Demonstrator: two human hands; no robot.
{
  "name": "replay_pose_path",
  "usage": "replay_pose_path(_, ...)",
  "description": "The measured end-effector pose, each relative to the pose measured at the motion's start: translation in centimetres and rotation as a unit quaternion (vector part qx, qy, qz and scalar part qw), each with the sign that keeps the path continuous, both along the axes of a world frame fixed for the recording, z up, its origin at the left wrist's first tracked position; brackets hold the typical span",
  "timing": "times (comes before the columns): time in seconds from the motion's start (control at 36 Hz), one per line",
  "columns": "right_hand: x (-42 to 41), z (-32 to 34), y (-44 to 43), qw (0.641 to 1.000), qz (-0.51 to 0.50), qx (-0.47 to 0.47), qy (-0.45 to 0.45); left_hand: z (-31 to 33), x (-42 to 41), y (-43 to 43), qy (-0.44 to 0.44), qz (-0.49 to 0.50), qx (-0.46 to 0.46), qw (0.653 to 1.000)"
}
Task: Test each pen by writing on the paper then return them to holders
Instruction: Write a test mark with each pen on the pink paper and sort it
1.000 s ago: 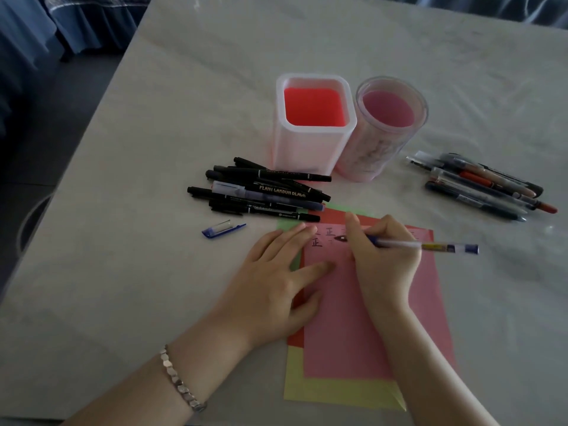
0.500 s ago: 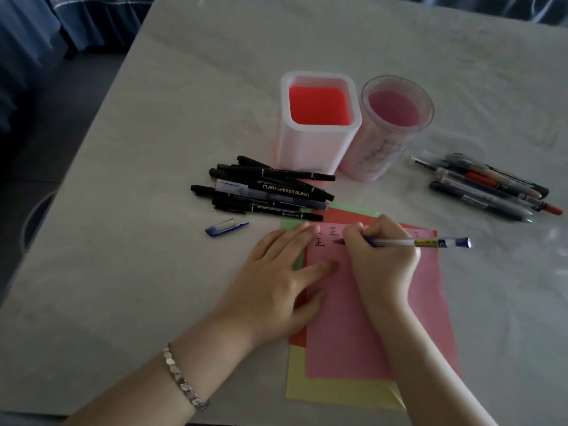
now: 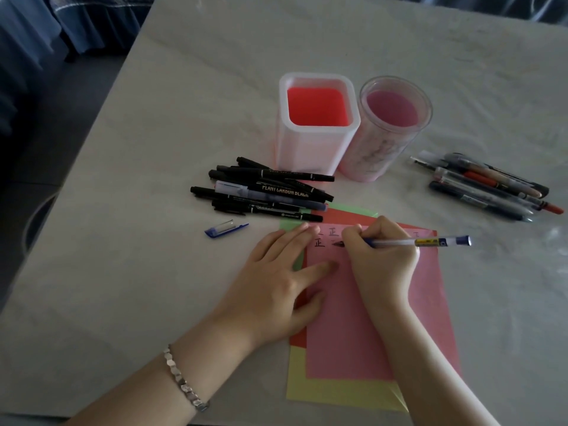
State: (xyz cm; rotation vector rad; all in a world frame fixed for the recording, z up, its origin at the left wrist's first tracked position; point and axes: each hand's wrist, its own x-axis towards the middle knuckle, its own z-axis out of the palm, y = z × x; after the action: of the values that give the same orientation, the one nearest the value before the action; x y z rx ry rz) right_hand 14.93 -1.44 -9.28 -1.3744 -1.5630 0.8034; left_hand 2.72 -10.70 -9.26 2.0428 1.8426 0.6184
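Right hand (image 3: 381,259): fingers curled tight round the pen (image 3: 415,242) near its point, barrel pointing off to the right. The point sits low over the top of the pink sheet (image 3: 353,333), next to a written character.

Left hand (image 3: 276,281): flat, fingers straight and spread, pressing the sheet's left edge. It grips nothing.

Square holder (image 3: 316,139) and round holder (image 3: 387,142) stand side by side beyond the paper. No pen shows in either.

Black markers (image 3: 264,192) are heaped just left of the holders. Mixed pens (image 3: 485,189) lie well apart on the right.

Risks, as judgement:
- Fresh ink could smear, since the left fingertips lie just beside the characters and the writing hand covers part of the row.
- The pink sheet lies on loose coloured sheets (image 3: 338,395). If the left hand lifts, the stack could slide mid-stroke.
- The blue cap (image 3: 226,229) lies alone on the worktop (image 3: 153,149), apart from the pen. The pen could go back uncapped.
- The two heaps carry no marking, so tested and untested pens could get mixed.
- Round barrels lying loose may roll.

Hard to make out:
- The fingers hide most of the pen's point, so I cannot tell whether it touches the paper.
- The top row of characters is partly covered.
- The light is dim, and most barrel print is unreadable.
- I cannot tell which heap has been tested.
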Motion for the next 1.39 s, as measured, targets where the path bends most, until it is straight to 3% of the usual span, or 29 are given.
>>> replay_pose_path(0.58, 0.0, 0.2, -0.1, 0.999, 0.028, -0.015, 0.001, -0.1, 0.0, 0.0, -0.002, -0.003, -0.003, 1.0)
replay_pose_path(0.89, 0.2, 0.4, -0.2, 1.0, -0.012, -0.009, 0.007, -0.4, -0.1, 0.0, 0.017, -0.006, 0.015, 1.0)
replay_pose_path(1.17, 0.8, 2.2, -0.1, 0.986, -0.053, -0.089, 0.132, -0.4, -0.2, -0.1, 0.013, -0.01, 0.054, 0.998)
replay_pose_path(1.25, 1.6, 3.0, -0.5, 0.98, -0.027, -0.12, 0.154, -0.3, -0.5, -0.4, -0.003, 0.03, 0.114, 0.993)
replay_pose_path(1.39, 3.1, 4.1, -1.2, 0.984, 0.014, -0.143, 0.107, 0.4, -2.2, -1.2, 0.038, 0.213, 0.155, 0.964)
